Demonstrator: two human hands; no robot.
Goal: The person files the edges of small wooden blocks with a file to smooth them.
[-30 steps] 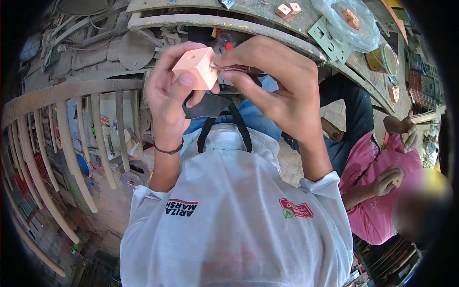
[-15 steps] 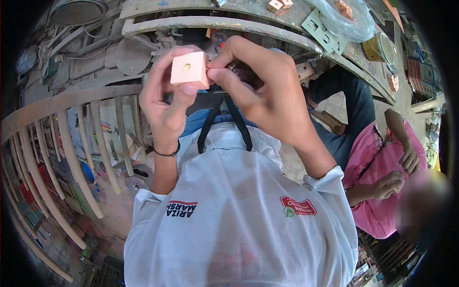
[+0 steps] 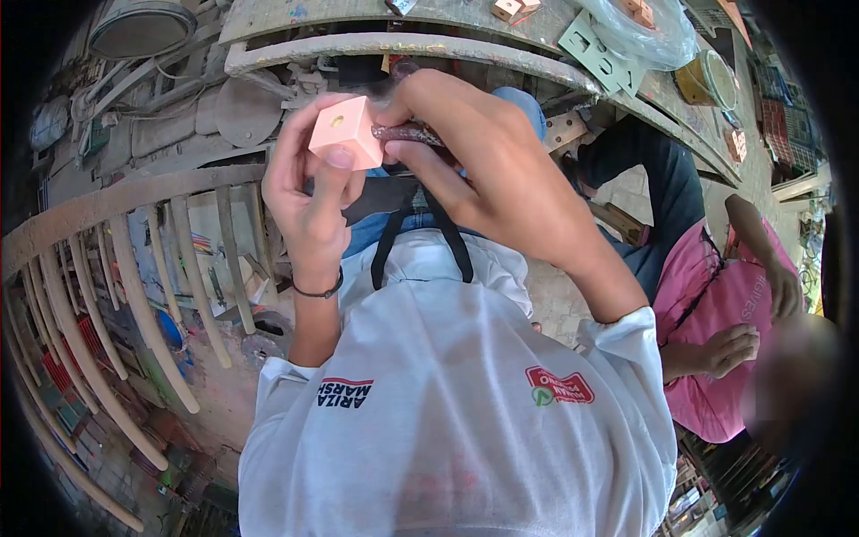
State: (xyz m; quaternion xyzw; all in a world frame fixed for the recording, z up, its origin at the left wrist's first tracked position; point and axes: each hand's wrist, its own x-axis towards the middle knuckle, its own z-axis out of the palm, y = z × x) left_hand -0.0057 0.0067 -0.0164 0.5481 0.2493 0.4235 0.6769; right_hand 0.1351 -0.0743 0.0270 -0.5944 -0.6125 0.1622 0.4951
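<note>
My left hand (image 3: 309, 192) grips a pale pinkish wooden block (image 3: 347, 136), thumb on its near face and fingers behind. A round hole shows in the block's upper face. In my right hand (image 3: 492, 148) is a dark, speckled stick-like tool (image 3: 407, 134), pinched between thumb and fingers. Its tip points left, right at the side of the block. The rest of the tool is hidden behind my right hand, so I cannot tell its exact kind.
Ahead stands a worn wooden bench (image 3: 340, 22) with small wooden blocks (image 3: 508, 9), a green template with cut-outs (image 3: 595, 54), a clear plastic bag (image 3: 658, 40) and a yellowish tin (image 3: 702, 85). A curved slatted wooden rack (image 3: 134, 197) is at left. Someone in pink (image 3: 707, 331) sits at right.
The block has tilted, turning its holed face upward. My right hand has shifted and exposes more of the dark tool beside the block.
</note>
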